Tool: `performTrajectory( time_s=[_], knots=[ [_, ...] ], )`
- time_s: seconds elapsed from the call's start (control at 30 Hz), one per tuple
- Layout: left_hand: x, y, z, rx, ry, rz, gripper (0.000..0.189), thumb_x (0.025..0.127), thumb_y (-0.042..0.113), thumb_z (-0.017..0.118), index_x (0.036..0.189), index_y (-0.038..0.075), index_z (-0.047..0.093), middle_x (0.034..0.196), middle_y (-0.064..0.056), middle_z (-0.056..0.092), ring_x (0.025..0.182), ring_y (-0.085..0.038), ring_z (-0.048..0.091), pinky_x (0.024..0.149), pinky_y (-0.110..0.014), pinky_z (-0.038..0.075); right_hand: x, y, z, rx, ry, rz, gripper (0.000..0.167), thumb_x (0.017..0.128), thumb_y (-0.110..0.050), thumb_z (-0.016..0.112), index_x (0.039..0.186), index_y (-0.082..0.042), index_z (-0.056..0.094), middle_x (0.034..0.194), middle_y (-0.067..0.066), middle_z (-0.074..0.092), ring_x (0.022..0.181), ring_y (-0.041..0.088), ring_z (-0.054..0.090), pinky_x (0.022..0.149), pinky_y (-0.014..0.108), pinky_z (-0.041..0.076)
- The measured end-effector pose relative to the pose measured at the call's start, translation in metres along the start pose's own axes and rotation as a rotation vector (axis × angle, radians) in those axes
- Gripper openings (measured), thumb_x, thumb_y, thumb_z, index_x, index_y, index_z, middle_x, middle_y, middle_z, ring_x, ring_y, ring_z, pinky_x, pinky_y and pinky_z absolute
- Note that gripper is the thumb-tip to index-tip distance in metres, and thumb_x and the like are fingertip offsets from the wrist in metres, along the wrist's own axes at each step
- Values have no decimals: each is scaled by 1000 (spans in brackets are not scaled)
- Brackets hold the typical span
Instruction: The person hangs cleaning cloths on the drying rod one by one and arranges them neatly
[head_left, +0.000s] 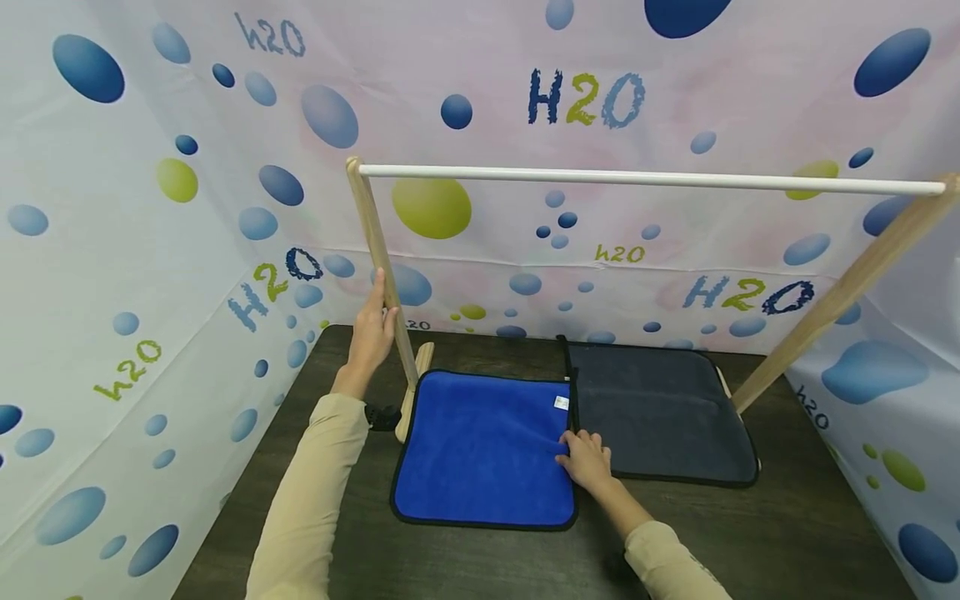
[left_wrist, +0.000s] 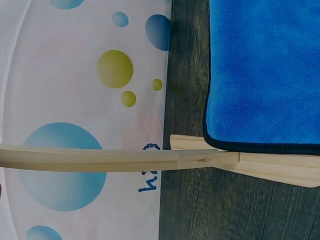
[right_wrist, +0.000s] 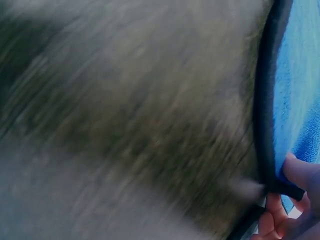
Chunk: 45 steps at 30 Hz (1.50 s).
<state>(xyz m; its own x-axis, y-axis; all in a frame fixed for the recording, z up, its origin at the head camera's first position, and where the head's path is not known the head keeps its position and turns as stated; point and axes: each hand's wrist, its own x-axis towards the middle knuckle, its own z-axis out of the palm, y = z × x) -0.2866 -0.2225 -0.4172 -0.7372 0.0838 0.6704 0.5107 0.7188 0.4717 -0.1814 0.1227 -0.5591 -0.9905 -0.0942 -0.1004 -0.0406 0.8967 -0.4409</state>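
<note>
My left hand [head_left: 371, 329] is against the left wooden post [head_left: 372, 225] of a rack, its index finger extended up along the wood. That hand is out of sight in the left wrist view, where the post crosses sideways. A blue plush cloth [head_left: 487, 450] with black edging and a small white label lies flat on the table. With thumb and fingers, my right hand [head_left: 587, 458] pinches its right edge; the right wrist view shows the black edging [right_wrist: 266, 100] at these fingers. Right of it lies a dark grey cloth [head_left: 652, 408], also black-edged.
A white rod [head_left: 645, 177] spans the rack's two posts, above and behind the cloths. The right post [head_left: 840, 300] leans over the table's right side. A wooden foot [head_left: 408, 408] supports the left post. Patterned sheeting [head_left: 487, 92] encloses the dark wooden table [head_left: 420, 562].
</note>
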Motion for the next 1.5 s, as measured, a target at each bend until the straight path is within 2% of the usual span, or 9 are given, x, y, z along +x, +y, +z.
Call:
performTrajectory(
  time_s=[0.1,0.2,0.33,0.5,0.67,0.9,1.03,1.3,1.5],
  knots=[
    [0,0,1,-5,-3,-8,64,91,-3,49,145,4,16,128,-30,43,105,-43,52,81,-50,47,1,-1,-2,-5,-4,13,18,81,-17,68,96,-10,61,90,10,61,83,28,53,66,45,41],
    [0,0,1,-5,-4,-12,64,91,-3,49,145,4,17,126,-31,45,104,-43,53,79,-50,47,1,-2,-5,69,-18,32,17,82,-16,66,96,-10,59,85,9,63,71,24,56,58,40,43],
    [0,1,0,-9,3,-15,64,91,-4,50,145,4,17,122,-32,47,101,-43,54,77,-50,48,3,-3,-10,258,-1,33,16,82,-12,66,94,-5,58,77,8,58,62,19,49,53,32,39],
    [0,2,-1,-9,3,-6,65,91,-4,49,146,4,16,121,-32,47,100,-44,54,76,-51,48,7,-7,-14,523,43,-3,16,79,-8,68,88,3,59,61,1,40,55,14,38,53,25,33],
    [0,2,-1,-8,5,1,63,90,-4,50,145,2,18,119,-32,48,98,-43,55,75,-50,49,7,-23,-30,671,38,-79,17,82,-8,67,84,5,57,58,-4,32,53,7,32,56,20,32],
    [0,3,-1,-11,5,-2,64,90,-5,50,145,3,18,117,-32,48,94,-42,57,73,-49,50,-17,-78,-87,711,8,-148,17,84,-1,62,91,13,55,60,0,32,53,6,30,58,21,30],
    [0,2,0,-19,4,-3,65,90,-6,50,145,5,17,119,-32,47,95,-42,57,73,-48,50,-23,-97,-108,708,27,-183,18,85,-2,61,96,12,55,60,-1,33,53,5,30,57,20,29],
    [0,4,1,-21,6,-15,65,90,-6,50,145,3,17,116,-33,48,95,-43,56,72,-48,51,-9,-90,-117,802,73,-254,18,85,-7,63,97,5,56,62,0,37,54,10,34,53,22,31],
    [0,4,2,-16,29,-13,65,90,-7,49,145,2,17,111,-33,50,92,-43,56,71,-49,50,-16,-94,-143,827,144,-302,17,85,-7,63,95,5,55,62,1,38,53,9,33,52,22,30]
  ],
)
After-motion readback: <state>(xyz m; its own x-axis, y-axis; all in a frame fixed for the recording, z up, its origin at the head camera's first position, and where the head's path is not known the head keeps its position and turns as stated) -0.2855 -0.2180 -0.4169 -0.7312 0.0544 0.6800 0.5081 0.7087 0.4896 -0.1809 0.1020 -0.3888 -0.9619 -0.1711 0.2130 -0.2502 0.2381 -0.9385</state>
